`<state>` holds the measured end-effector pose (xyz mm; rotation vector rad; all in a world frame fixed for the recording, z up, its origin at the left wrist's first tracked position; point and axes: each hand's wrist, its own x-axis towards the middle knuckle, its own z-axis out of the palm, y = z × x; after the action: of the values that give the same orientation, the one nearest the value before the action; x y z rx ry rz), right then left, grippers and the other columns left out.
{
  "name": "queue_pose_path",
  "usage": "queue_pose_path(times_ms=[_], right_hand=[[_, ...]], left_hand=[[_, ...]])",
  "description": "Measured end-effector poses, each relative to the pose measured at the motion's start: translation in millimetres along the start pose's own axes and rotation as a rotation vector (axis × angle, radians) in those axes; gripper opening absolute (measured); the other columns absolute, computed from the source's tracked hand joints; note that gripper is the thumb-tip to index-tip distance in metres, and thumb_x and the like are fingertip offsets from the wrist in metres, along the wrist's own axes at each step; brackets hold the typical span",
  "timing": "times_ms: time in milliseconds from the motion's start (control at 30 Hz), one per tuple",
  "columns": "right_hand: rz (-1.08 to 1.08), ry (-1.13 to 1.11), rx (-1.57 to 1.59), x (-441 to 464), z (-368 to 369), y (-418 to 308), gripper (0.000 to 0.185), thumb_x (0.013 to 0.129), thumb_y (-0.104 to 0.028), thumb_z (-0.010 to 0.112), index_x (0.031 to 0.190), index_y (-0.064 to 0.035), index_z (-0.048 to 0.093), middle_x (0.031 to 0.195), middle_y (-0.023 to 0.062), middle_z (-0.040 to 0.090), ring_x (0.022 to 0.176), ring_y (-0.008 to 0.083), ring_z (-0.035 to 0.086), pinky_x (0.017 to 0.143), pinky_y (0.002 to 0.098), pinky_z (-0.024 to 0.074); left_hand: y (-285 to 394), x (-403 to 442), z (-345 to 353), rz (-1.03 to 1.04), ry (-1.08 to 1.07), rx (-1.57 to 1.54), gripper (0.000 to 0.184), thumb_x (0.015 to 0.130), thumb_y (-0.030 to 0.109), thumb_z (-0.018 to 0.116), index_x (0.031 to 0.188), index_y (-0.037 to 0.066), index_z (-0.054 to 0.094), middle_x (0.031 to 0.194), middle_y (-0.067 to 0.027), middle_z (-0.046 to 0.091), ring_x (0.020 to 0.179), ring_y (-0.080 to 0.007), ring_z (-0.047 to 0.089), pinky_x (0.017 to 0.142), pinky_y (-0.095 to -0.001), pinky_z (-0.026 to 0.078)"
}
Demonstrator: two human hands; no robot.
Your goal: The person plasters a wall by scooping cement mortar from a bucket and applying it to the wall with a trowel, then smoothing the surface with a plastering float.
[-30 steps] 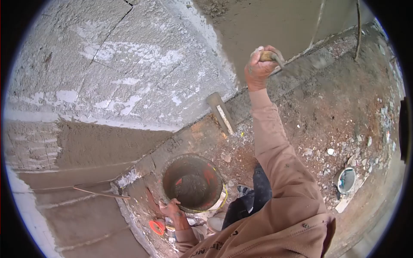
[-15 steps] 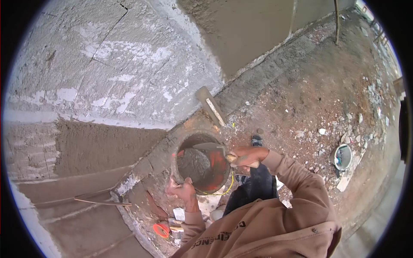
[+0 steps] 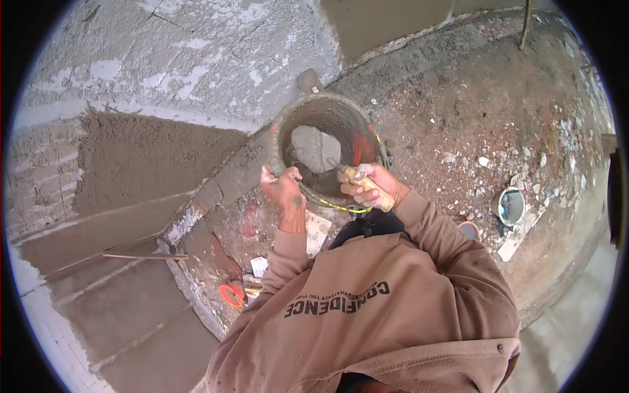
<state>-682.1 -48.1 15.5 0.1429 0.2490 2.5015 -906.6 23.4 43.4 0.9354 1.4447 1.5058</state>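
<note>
In the bucket (image 3: 306,116) lies the trowel blade (image 3: 330,150), beyond the right hand (image 3: 376,183) gripping its handle (image 3: 359,183), left hand (image 3: 284,191) clasping the rim (image 3: 274,152).

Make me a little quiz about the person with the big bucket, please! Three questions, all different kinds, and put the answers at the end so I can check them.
1. Pick one. What is the right hand holding?
A) a paintbrush
B) a trowel
C) a hammer

2. True or false? The left hand is on the edge of the big bucket.

3. Fill in the missing word. The big upside-down word on the brown hoodie is ____.

Key: 1. B; 2. True; 3. CONFIDENCE
</note>
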Motion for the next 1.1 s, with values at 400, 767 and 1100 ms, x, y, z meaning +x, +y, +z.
queue_pose_path(times_ms=[400, 767, 1100], right_hand=[[-1.402, 0.021, -0.999, -42, 228, -147, 0.026, 0.090, -0.003, 0.057, 0.110, -0.0063, 0.042, 0.089, 0.0095, 0.052, 0.059, 0.0150, 0.059, 0.051, 0.0314, 0.0543], [-1.961, 1.595, -1.902, 93, 112, -491, 0.027, 0.086, -0.008, 0.060, 0.109, 0.0001, 0.048, 0.083, 0.0196, 0.062, 0.068, 0.0356, 0.064, 0.067, 0.0494, 0.0538], [0.244, 0.450, -1.742, 79, 69, -143, 0.024, 0.086, -0.021, 0.061, 0.093, 0.0017, 0.058, 0.074, 0.0130, 0.061, 0.056, 0.0230, 0.065, 0.048, 0.0404, 0.0502]], left_hand=[[-10, 42, -5, -0.175, 0.264, 0.031, 0.086, 0.060, -0.018, 0.049, 0.141, -0.023, 0.022, 0.065, -0.0072, 0.053, 0.050, -0.0163, 0.050, 0.049, -0.0291, 0.044], [-24, 63, -60, -0.003, 0.556, 0.219, 0.044, 0.067, -0.017, 0.054, 0.111, -0.011, 0.052, 0.070, -0.0166, 0.061, 0.046, -0.0173, 0.051, 0.041, -0.0308, 0.044], [12, 26, -44, 0.035, 0.337, 0.366, 0.050, 0.064, -0.013, 0.054, 0.113, -0.013, 0.060, 0.074, -0.0032, 0.055, 0.053, -0.0114, 0.045, 0.044, -0.0275, 0.038]])
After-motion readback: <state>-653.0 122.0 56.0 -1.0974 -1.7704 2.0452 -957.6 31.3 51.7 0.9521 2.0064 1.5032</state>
